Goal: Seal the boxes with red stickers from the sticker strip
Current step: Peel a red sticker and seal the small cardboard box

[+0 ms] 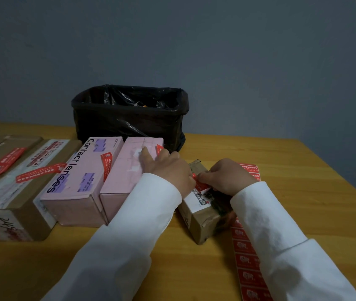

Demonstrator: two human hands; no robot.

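A small brown box (pixel 203 222) lies on the wooden table between my hands. My right hand (pixel 227 177) pinches a red sticker (pixel 201 184) against the top of this box. My left hand (pixel 168 166) lies with straight fingers across the plain pink box (pixel 125 170) beside it, its thumb side close to the sticker. The red sticker strip (pixel 248 263) runs along the table under my right sleeve, with its far end showing beyond my right hand. A pink "Contact lenses" box (pixel 79 177) and two brown boxes (pixel 20 181) at the left carry red stickers.
A bin lined with a black bag (pixel 129 114) stands at the back of the table behind the pink boxes. The table's right edge (pixel 346 181) runs diagonally at the right. A grey wall is behind.
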